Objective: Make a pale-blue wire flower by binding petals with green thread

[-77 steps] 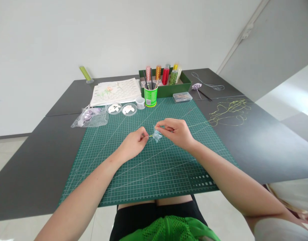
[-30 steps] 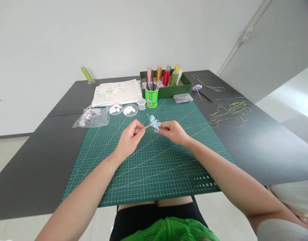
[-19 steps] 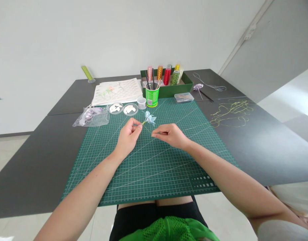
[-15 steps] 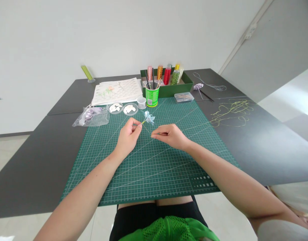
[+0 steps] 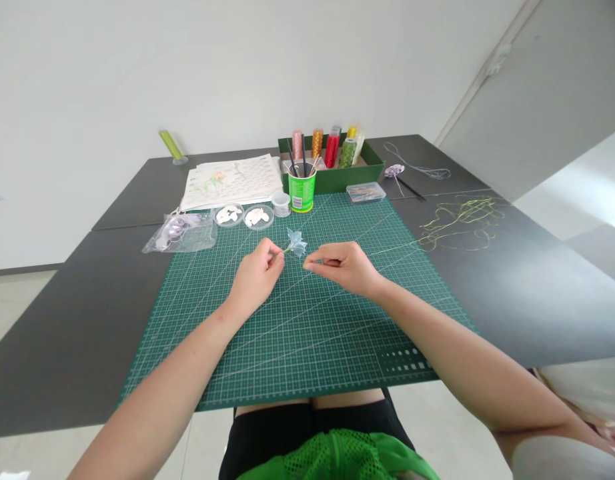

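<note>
My left hand [image 5: 257,275] pinches the thin stem of a small pale-blue fabric flower [image 5: 296,243], which points up and away from me over the green cutting mat [image 5: 307,320]. Just to its right, my right hand [image 5: 340,265] has thumb and fingers pinched on a fine yellow-green thread [image 5: 387,250]. The thread runs right across the mat to a loose tangle [image 5: 460,220] on the dark table. The two hands are a few centimetres apart, and the right hand is not touching the flower.
At the back stand a green cup of tools [image 5: 301,190], a green box of thread spools [image 5: 337,167], a clear pin case [image 5: 365,192], two petal dishes [image 5: 245,216], a small jar [image 5: 281,203], a plastic bag [image 5: 180,233] and pattern sheets [image 5: 231,180]. A purple flower [image 5: 393,171] lies far right.
My right hand let go of the flower and dropped slightly beside it, pinching the thread. My left hand lifted and tilted the flower upward, then lowered it a little.
</note>
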A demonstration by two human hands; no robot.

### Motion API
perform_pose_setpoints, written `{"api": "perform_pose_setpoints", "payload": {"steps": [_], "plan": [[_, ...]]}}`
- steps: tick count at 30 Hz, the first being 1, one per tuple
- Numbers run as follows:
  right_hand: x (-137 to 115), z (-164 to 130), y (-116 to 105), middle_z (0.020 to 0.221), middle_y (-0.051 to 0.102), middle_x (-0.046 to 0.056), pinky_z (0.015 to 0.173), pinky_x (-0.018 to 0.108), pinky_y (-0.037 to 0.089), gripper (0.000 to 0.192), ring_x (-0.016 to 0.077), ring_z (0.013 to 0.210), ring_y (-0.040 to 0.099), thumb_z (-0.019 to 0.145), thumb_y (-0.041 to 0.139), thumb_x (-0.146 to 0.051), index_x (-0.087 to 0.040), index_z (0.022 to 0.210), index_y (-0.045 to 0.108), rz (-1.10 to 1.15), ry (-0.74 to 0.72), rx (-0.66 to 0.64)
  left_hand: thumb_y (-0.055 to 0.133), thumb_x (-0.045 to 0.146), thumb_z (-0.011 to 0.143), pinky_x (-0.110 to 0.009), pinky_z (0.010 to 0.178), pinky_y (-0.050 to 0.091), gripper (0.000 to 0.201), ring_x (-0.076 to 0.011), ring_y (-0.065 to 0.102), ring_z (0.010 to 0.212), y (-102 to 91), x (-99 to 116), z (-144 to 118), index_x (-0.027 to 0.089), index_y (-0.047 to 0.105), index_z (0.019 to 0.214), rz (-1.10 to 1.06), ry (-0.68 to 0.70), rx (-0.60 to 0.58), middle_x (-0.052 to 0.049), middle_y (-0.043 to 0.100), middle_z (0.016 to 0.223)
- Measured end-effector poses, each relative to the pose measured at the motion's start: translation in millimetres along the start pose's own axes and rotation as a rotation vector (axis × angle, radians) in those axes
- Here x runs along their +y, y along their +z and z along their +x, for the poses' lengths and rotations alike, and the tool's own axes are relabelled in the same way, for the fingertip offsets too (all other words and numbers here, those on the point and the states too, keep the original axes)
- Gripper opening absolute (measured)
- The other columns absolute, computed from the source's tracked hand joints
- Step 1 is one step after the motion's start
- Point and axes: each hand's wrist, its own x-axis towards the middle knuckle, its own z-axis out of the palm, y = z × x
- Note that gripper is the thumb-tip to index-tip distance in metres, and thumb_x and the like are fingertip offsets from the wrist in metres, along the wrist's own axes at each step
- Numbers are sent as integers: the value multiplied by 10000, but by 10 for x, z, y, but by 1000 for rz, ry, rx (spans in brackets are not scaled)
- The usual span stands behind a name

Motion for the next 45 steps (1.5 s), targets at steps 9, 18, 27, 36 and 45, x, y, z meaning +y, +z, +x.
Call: {"api": "perform_pose_setpoints", "payload": {"steps": [9, 18, 27, 36, 45], "plan": [[0, -3, -52, 567, 413, -46, 552, 261, 313, 260, 88, 531, 358, 936, 646, -378, -180, 826, 774, -87, -77, 106, 524, 247, 895, -245, 523, 316, 77, -126, 479, 498, 69, 41, -43, 219, 524, 824, -19, -6, -209, 67, 541, 573], [18, 17, -99, 565, 423, -42, 554, 268, 311, 273, 93, 534, 363, 943, 642, -377, -179, 807, 770, -148, -123, 116, 529, 226, 865, -237, 519, 299, 83, -114, 415, 486, 130, 56, -91, 216, 498, 788, -171, 50, -425, 89, 462, 539], [79, 32, -115, 569, 470, -33, 555, 269, 314, 271, 94, 537, 382, 928, 655, -385, -177, 804, 778, -147, -80, 102, 536, 233, 862, -229, 517, 284, 94, -104, 376, 484, 119, 82, -119, 213, 495, 780, -261, 61, -516, 90, 451, 544], [141, 47, -106, 574, 482, -34, 550, 264, 307, 264, 85, 530, 365, 907, 672, -379, -162, 807, 783, -106, -35, 76, 549, 250, 872, -225, 483, 242, 97, -92, 325, 460, 106, 83, -129, 211, 502, 796, -315, 25, -559, 96, 425, 530], [260, 76, -76, 534, 386, -61, 552, 265, 289, 273, 86, 526, 327, 865, 693, -399, -145, 824, 786, -54, 106, 52, 540, 251, 891, -211, 473, 228, 126, -78, 291, 453, 48, 127, -164, 210, 468, 796, -383, 68, -549, 106, 389, 508]]}}
